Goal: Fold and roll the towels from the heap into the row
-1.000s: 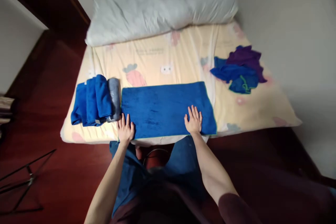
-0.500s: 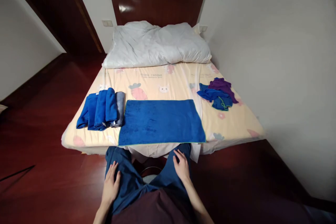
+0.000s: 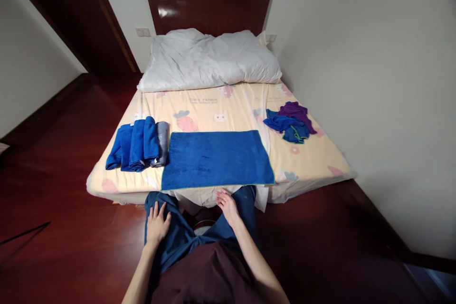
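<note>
A blue towel (image 3: 217, 159) with a thin green edge lies spread flat on the near part of the bed. My left hand (image 3: 157, 224) is open over my left thigh, its fingers spread, and it holds nothing. Between my knees, just short of the towel's near edge, my right hand (image 3: 227, 204) hangs open with fingers apart and nothing in it. Left of the towel sit several rolled or folded blue towels (image 3: 137, 145) beside a grey rolled towel (image 3: 162, 144). To the right lies a crumpled pile of blue cloths (image 3: 281, 121) and a purple cloth (image 3: 297, 113).
The bed (image 3: 320, 164) has a pale yellow printed sheet. A white quilt (image 3: 213, 59) is bunched at the far end, before a dark wooden headboard (image 3: 210, 7). A wall (image 3: 374, 80) stands on the right; dark red floor (image 3: 64, 175) shows on the left.
My right hand has lifted off my right thigh and moved left and forward toward the towel's near edge. My left hand has shifted slightly forward and right. The view has tilted a little.
</note>
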A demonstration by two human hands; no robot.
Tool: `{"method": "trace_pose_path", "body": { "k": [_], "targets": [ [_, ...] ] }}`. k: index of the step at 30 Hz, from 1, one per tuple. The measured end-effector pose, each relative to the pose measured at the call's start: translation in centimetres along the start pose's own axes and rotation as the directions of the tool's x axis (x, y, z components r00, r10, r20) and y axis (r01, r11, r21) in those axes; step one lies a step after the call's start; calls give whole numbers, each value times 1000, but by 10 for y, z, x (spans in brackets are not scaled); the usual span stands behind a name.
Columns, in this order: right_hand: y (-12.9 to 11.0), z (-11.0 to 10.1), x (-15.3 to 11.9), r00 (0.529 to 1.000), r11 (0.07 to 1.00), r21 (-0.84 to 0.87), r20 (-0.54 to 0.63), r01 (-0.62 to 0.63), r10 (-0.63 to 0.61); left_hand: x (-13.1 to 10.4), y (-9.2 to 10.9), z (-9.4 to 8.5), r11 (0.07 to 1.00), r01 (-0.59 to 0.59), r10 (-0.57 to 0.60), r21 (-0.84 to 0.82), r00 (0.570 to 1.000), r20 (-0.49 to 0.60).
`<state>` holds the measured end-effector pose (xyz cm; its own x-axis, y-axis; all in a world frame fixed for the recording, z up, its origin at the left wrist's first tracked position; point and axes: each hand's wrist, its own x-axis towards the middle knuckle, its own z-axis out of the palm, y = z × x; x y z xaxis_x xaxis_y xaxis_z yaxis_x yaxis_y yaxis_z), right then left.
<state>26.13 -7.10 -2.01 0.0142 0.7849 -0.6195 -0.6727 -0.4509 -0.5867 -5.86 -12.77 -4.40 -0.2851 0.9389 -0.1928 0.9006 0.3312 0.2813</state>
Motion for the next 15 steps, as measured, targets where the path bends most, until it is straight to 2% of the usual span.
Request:
{"method": "trace_pose_path", "body": {
  "k": [5,15],
  "targets": [
    [3,5,5,998,1000,12,56,4,-5,2,-7,4,1000,-25,24,-5,999,-33],
    [8,9,12,1000,999,48,22,-3,2,2,-5,2,1000,-14,13,-24,1000,-23]
  ]
}}
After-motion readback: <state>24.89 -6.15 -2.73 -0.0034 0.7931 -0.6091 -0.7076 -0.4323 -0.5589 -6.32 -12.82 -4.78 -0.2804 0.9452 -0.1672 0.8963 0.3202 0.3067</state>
